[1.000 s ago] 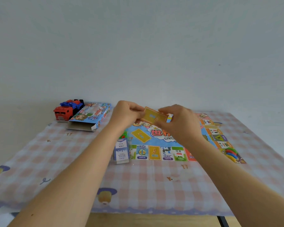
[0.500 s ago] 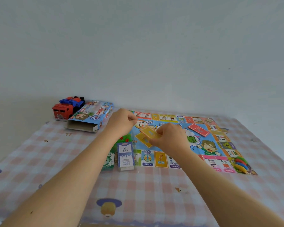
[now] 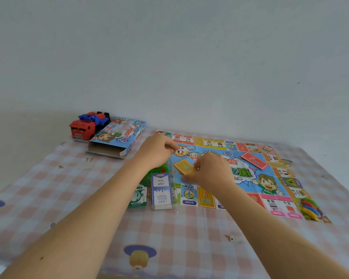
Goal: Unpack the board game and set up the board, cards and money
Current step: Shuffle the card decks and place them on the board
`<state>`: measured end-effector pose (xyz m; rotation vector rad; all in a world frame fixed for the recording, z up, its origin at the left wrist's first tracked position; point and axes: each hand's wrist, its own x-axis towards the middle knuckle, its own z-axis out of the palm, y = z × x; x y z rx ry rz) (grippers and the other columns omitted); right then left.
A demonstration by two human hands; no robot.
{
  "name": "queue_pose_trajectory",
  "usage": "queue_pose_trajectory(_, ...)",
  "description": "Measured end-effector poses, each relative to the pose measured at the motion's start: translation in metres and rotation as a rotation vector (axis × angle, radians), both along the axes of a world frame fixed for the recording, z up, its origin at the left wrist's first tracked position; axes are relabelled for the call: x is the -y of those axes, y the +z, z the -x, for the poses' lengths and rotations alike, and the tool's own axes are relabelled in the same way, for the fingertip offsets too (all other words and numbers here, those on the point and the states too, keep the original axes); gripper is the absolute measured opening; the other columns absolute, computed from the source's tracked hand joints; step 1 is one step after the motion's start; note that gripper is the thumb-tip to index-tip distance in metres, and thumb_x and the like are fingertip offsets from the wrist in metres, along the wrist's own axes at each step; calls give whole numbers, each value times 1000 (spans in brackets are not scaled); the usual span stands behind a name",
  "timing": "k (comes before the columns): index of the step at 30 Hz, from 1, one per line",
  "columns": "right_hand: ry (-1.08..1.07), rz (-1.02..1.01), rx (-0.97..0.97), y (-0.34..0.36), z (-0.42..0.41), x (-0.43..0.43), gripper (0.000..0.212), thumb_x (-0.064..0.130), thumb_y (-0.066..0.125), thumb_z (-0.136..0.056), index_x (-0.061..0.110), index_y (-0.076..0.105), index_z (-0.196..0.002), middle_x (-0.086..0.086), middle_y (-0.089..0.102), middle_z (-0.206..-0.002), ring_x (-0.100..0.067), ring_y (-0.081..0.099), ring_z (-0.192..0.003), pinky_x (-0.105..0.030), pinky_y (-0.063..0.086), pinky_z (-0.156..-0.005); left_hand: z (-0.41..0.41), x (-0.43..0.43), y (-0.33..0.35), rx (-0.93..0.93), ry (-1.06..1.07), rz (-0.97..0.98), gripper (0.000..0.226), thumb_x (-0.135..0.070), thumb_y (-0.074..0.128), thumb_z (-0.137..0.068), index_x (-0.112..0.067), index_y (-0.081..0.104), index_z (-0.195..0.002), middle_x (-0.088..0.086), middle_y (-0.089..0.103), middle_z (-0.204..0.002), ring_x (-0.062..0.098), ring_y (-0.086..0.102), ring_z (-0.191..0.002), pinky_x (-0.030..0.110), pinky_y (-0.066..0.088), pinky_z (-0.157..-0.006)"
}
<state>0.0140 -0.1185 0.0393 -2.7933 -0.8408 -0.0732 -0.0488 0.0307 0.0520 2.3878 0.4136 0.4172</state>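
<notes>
The colourful game board (image 3: pixel 270 178) lies unfolded on the table. My right hand (image 3: pixel 210 172) pinches a stack of yellow cards (image 3: pixel 184 167) down on the board's yellow card spot. My left hand (image 3: pixel 156 151) hovers with curled fingers over the board's left edge and holds nothing. A red card stack (image 3: pixel 253 160) lies on the board to the right. A blue-and-white card pack (image 3: pixel 161 191) and green money (image 3: pixel 138 196) lie at the board's left front, with green pieces (image 3: pixel 159 170) behind them.
The open game box (image 3: pixel 117 137) lies at the back left, with a red and blue toy truck (image 3: pixel 87 125) behind it. Coloured pawns (image 3: pixel 310 208) sit on the board's front right corner. A checked cloth (image 3: pixel 179 238) covers the table, and a wall stands close behind.
Both hands held the yellow cards up in the air. My right hand has brought them down onto the board, and my left hand has let go. The view has tilted down slightly.
</notes>
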Motion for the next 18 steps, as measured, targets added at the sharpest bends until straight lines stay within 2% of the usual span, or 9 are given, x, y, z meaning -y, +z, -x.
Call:
queue_pose_trajectory(3, 12, -3, -10, -1, 0, 0, 53, 60, 73, -65, 17, 73, -96, 3, 70, -96, -13, 63, -82, -27, 51, -65, 0, 0, 0, 18, -4, 1, 23, -10, 54, -93, -19, 71, -106, -2, 68, -112, 10, 61, -103, 21, 43, -85)
queue_pose_trajectory(12, 24, -19, -30, 1, 1, 4, 63, 64, 71, -67, 15, 70, -107, 1, 69, -104, -15, 63, -90, -30, 54, -74, 2, 1, 0, 46, -3, -1, 23, -10, 54, -92, -19, 71, -105, -3, 68, -112, 9, 60, -102, 23, 45, -88)
queue_pose_trajectory(15, 19, -133, -45, 7, 2, 10, 56, 57, 68, -76, 19, 66, -117, 2, 66, -112, -16, 60, -100, -28, 48, -78, 8, 1, 1, 73, -6, 36, 23, -10, 54, -92, -21, 71, -104, -4, 69, -110, 8, 61, -99, 25, 48, -89)
queue_pose_trajectory(18, 23, -225, -48, 15, 8, 14, 36, 43, 63, -85, 20, 69, -112, 2, 69, -107, -14, 62, -95, -28, 51, -80, 22, -2, 4, 128, 45, 74, 22, -11, 55, -92, -23, 70, -103, -9, 67, -106, 5, 60, -97, 21, 45, -83)
